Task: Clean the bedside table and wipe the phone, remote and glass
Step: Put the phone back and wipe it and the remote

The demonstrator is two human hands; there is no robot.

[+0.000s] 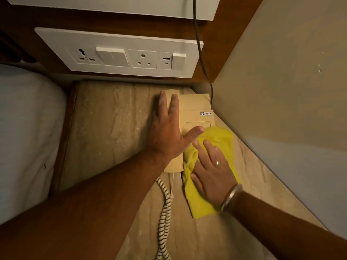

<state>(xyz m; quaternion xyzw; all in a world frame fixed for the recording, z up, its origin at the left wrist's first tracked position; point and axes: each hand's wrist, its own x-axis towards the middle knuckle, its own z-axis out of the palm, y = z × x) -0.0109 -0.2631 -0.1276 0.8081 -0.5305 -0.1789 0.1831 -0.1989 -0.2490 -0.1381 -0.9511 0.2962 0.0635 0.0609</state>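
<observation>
A beige corded phone [195,107] sits at the back right of the marble bedside table [112,132], against the wall. My left hand [167,132] lies flat on the phone's handset, fingers stretched toward the back, thumb out to the right. My right hand [212,169] presses a yellow cloth [219,136] flat over the front half of the phone, covering its keypad. A coiled cord [164,209] runs from the handset toward me. No remote or glass is visible.
A white socket and switch panel [120,53] is on the wooden headboard behind the table. A black cable [200,49] drops behind the phone. The bed's white mattress [26,128] borders the table's left side. A beige wall [281,91] closes off the right.
</observation>
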